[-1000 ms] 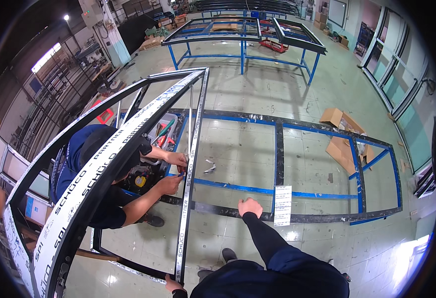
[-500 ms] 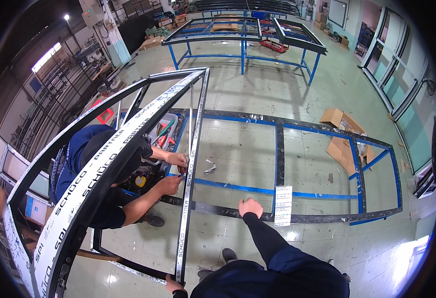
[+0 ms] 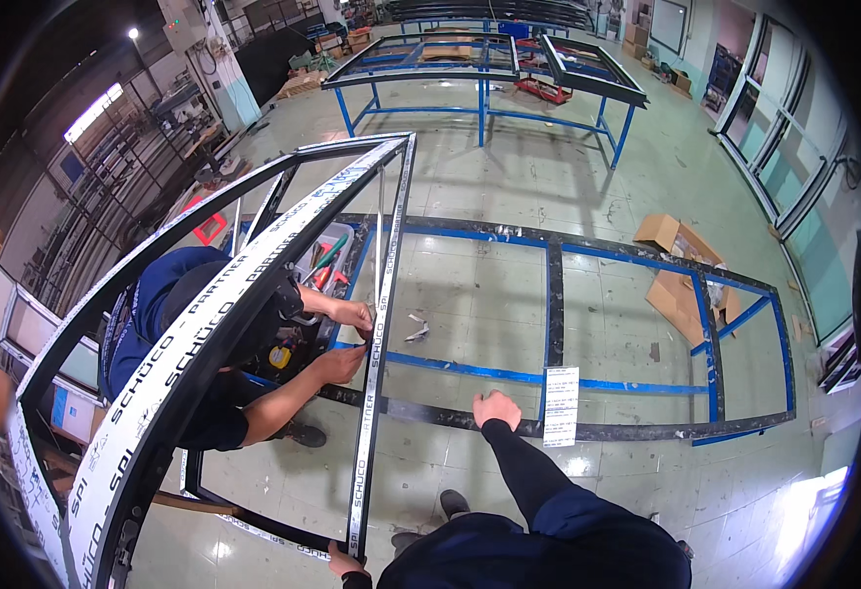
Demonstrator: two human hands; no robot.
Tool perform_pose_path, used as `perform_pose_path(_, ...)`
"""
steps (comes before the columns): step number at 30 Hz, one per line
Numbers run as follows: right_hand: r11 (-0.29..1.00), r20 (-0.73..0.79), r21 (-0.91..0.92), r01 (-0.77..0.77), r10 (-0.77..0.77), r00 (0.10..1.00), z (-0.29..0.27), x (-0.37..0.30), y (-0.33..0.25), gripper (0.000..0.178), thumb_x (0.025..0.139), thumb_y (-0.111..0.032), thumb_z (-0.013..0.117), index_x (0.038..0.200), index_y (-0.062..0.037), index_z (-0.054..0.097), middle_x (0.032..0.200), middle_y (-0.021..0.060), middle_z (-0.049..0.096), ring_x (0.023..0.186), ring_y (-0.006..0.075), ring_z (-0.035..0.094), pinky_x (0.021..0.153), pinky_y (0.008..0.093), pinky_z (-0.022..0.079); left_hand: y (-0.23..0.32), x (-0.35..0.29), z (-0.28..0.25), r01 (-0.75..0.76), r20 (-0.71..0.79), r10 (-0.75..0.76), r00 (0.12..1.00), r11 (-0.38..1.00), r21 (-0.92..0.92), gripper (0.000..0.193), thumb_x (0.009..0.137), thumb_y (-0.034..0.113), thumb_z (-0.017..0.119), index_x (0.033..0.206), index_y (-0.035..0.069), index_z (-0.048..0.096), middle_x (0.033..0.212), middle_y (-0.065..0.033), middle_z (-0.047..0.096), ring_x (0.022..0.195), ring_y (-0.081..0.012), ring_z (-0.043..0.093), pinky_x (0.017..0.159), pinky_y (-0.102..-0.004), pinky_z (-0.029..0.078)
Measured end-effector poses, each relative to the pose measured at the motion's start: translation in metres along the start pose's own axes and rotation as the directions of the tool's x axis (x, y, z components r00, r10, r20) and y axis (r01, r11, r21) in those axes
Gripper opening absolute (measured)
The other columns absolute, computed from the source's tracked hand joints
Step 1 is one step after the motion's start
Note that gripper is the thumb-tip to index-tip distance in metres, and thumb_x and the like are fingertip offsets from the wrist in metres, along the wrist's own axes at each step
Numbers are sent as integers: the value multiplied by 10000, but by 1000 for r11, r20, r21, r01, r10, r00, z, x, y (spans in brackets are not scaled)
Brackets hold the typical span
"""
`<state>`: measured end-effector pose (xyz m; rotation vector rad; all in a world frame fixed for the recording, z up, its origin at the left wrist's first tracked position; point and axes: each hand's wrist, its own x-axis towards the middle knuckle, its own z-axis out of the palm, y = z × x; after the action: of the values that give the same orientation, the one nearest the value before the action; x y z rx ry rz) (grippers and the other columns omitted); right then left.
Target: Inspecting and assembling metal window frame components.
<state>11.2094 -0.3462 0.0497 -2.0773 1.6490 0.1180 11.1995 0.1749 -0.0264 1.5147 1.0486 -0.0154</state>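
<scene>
At the lower edge, my left hand (image 3: 344, 561) is closed around the bottom corner of a tall black window or door frame (image 3: 362, 481) covered with white printed film. The frame stands upright and tilted at the left. My right hand (image 3: 497, 408) is curled into a fist at the near black rail of a blue-and-black work table (image 3: 430, 413); the inside of its fingers is hidden. Behind the frame a co-worker (image 3: 185, 294) bends down, with both hands (image 3: 344, 344) close together at the frame's upright bar. What those fingers hold is too small to tell.
A white printed sheet (image 3: 560, 407) hangs over the table's near rail. An open cardboard box (image 3: 674, 294) lies at the far right of the table. Near the co-worker stands a tool bin (image 3: 324, 257). Farther back, another blue table (image 3: 482, 108) carries black frames.
The co-worker's hands have shifted slightly at the upright bar. My own hands stay in place, and the view has moved only a little.
</scene>
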Motion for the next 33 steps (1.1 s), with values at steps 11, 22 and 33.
perform_pose_path(11,1000,-12,11,7,-6,1000,1,-2,-1,463,928,-465,575,999,-64,796,1016,198,783,987,364,759,912,473,557,-3,7,-2,-16,-34,16,999,1000,17,477,895,397,717,895,-79,683,781,-131,645,607,-280,613,547,-431,506)
perform_pose_path(22,1000,-22,4,10,-9,1000,-2,-1,-6,445,933,-465,595,995,-73,795,1004,188,786,974,356,764,893,473,571,-6,20,-3,-53,-11,53,999,997,54,433,902,377,714,909,-54,678,781,-111,635,625,-264,620,575,-423,512)
perform_pose_path(33,1000,-10,-15,10,-10,1000,-2,-7,1,450,939,-477,593,1008,-81,793,1007,184,787,975,353,764,896,472,568,-7,14,-4,-42,21,42,999,999,-3,382,919,467,653,846,93,634,738,-40,622,538,-227,605,435,-401,425)
